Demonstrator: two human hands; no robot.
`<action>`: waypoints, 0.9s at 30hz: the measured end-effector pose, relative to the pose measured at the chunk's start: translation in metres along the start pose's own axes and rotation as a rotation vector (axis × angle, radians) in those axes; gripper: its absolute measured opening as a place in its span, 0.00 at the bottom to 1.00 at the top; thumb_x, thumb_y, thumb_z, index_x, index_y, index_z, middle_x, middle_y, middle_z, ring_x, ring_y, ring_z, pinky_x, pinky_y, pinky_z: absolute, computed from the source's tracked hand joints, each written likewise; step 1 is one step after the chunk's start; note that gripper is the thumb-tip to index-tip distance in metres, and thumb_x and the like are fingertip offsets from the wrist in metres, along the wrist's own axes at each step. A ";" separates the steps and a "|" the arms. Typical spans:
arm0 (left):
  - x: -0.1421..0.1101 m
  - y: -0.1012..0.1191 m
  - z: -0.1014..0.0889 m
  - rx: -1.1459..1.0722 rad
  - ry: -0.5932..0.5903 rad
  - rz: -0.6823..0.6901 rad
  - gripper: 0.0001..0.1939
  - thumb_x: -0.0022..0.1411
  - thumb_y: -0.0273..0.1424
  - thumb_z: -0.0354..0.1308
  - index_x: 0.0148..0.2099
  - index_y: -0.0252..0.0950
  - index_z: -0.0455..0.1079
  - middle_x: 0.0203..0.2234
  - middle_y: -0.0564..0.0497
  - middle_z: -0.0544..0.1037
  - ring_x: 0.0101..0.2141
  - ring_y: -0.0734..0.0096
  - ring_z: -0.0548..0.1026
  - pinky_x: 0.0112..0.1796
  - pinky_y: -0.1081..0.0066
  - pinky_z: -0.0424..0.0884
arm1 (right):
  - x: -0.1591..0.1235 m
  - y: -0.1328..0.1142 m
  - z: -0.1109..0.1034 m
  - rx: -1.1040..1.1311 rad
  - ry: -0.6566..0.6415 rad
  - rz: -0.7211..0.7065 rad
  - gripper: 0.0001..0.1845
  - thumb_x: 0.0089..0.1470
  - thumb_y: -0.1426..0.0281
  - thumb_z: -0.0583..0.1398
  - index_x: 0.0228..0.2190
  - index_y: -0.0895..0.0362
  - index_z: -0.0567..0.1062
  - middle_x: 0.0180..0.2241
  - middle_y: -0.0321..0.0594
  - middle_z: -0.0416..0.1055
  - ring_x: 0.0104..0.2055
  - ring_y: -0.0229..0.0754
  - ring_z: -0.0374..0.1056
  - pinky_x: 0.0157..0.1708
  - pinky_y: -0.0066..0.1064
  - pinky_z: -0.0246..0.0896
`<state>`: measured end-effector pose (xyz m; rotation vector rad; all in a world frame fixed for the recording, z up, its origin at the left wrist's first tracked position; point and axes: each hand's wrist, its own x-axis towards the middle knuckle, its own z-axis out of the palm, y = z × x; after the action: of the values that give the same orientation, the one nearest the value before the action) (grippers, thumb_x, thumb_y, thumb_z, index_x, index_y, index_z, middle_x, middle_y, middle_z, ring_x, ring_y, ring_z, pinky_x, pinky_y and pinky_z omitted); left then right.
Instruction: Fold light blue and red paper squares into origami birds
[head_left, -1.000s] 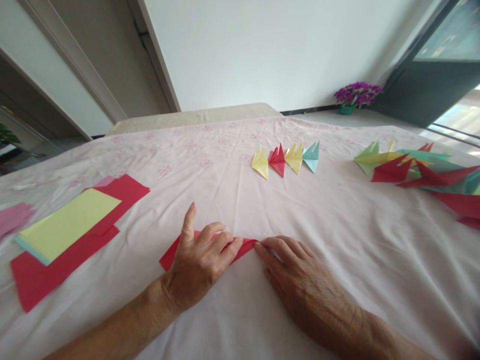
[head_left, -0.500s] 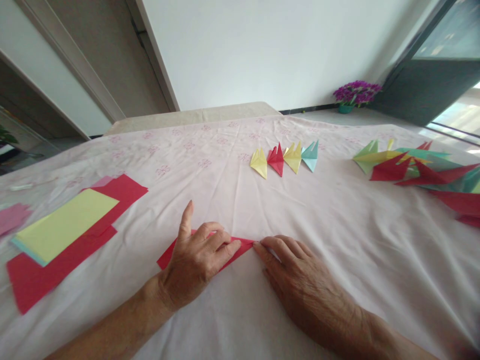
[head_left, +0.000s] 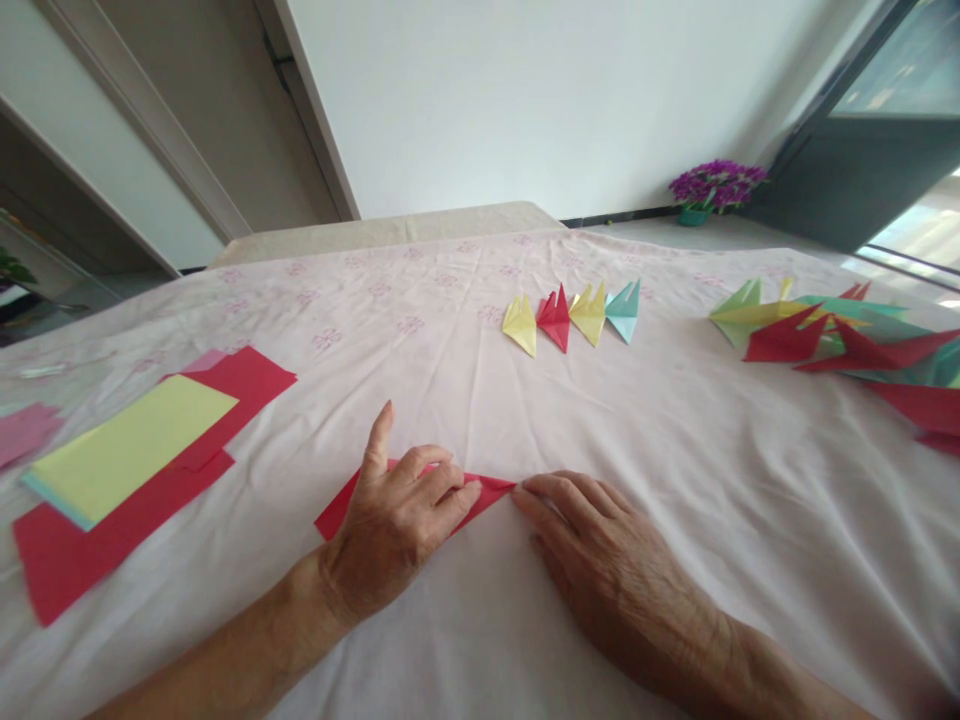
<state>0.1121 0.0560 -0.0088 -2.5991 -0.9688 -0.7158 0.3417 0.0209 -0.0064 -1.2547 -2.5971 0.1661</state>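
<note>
A folded sheet of red paper [head_left: 341, 505] lies on the tablecloth in front of me, narrowing to a sharp point on its right. Across its middle rests my left hand [head_left: 405, 515], palm down, fingers apart and pressing on the paper, one finger raised. Much of the sheet is hidden under that hand. My right hand [head_left: 600, 560] is closed, thumb and forefinger pinching the paper's pointed right end.
Yellow paper [head_left: 135, 450] lies on red sheets [head_left: 90, 570] at the left, near pink paper [head_left: 26, 435]. Several folded paper shapes, including a yellow one [head_left: 520, 327] and a blue one [head_left: 624, 312], stand in a row. More folded red pieces [head_left: 784, 338] are heaped at right.
My right hand has shifted very slightly right along the paper's pointed end. The left hand stays pressed on the sheet.
</note>
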 end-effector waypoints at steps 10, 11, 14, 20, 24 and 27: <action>0.001 -0.002 -0.002 0.008 0.003 0.008 0.09 0.67 0.26 0.54 0.43 0.40 0.75 0.31 0.56 0.79 0.40 0.65 0.76 0.60 0.34 0.41 | 0.007 -0.004 -0.002 -0.119 -0.054 0.013 0.16 0.57 0.77 0.54 0.47 0.57 0.70 0.42 0.46 0.69 0.40 0.46 0.64 0.38 0.39 0.64; 0.000 -0.005 -0.003 0.003 0.010 0.005 0.10 0.67 0.26 0.53 0.43 0.40 0.75 0.31 0.56 0.79 0.39 0.65 0.76 0.60 0.34 0.42 | 0.007 -0.004 -0.002 -0.132 -0.048 0.007 0.16 0.57 0.77 0.54 0.47 0.57 0.70 0.42 0.46 0.69 0.39 0.46 0.64 0.38 0.39 0.64; -0.004 -0.014 -0.008 -0.027 0.033 -0.008 0.12 0.69 0.25 0.50 0.44 0.40 0.76 0.32 0.56 0.81 0.39 0.66 0.77 0.60 0.34 0.42 | 0.007 -0.004 -0.001 -0.157 -0.035 -0.015 0.17 0.57 0.78 0.53 0.48 0.59 0.70 0.41 0.46 0.69 0.39 0.46 0.64 0.37 0.39 0.64; -0.014 -0.029 -0.013 -0.062 0.026 0.022 0.14 0.69 0.23 0.48 0.47 0.37 0.75 0.37 0.53 0.82 0.42 0.63 0.78 0.60 0.36 0.44 | 0.006 -0.004 0.001 -0.183 -0.056 -0.022 0.19 0.55 0.78 0.56 0.49 0.60 0.70 0.42 0.45 0.69 0.40 0.47 0.65 0.38 0.40 0.66; -0.018 -0.031 -0.010 -0.055 -0.030 0.047 0.15 0.68 0.21 0.47 0.48 0.32 0.74 0.41 0.47 0.81 0.43 0.62 0.78 0.60 0.41 0.53 | 0.004 -0.004 0.003 -0.212 -0.018 -0.028 0.20 0.54 0.79 0.54 0.50 0.61 0.70 0.42 0.46 0.70 0.38 0.47 0.66 0.36 0.41 0.68; -0.021 -0.030 -0.008 -0.010 -0.057 0.024 0.15 0.68 0.20 0.47 0.50 0.29 0.73 0.43 0.41 0.80 0.45 0.60 0.78 0.59 0.42 0.56 | 0.004 -0.005 0.004 -0.225 0.006 -0.031 0.19 0.54 0.80 0.53 0.47 0.61 0.71 0.40 0.46 0.71 0.37 0.46 0.66 0.34 0.40 0.68</action>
<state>0.0751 0.0636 -0.0111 -2.6484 -0.9511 -0.6451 0.3344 0.0211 -0.0087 -1.2812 -2.6880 -0.1388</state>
